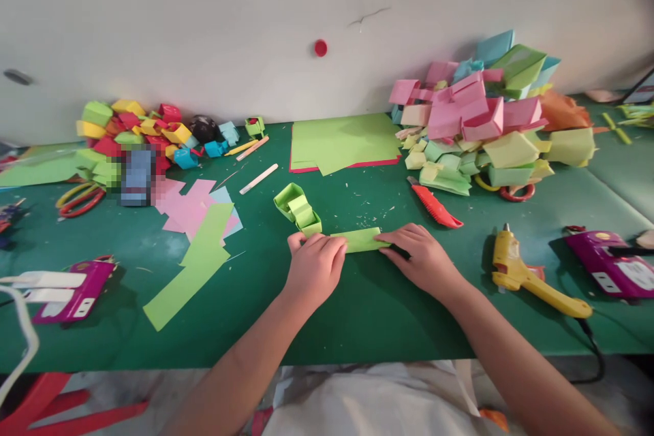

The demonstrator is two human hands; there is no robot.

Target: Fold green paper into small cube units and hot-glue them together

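Observation:
A narrow folded strip of light green paper (pixel 362 240) lies level just above or on the green table, between my two hands. My left hand (pixel 317 262) is closed on its left end, fingers bent over the paper. At the right end, my right hand (pixel 416 255) pinches the strip between thumb and fingers. Just beyond my left hand stands a green folded paper piece (pixel 298 208) made of joined open loops; its near end comes close to my left fingers, and I cannot tell whether they touch.
Green paper strips (pixel 189 279) and pink cut paper (pixel 187 208) lie left. Green sheets (pixel 342 139) rest against the wall. A red utility knife (pixel 434 204), a yellow glue gun (pixel 531 279) and a purple power strip (pixel 608 262) are right. Folded paper heaps (pixel 470 116) stand behind.

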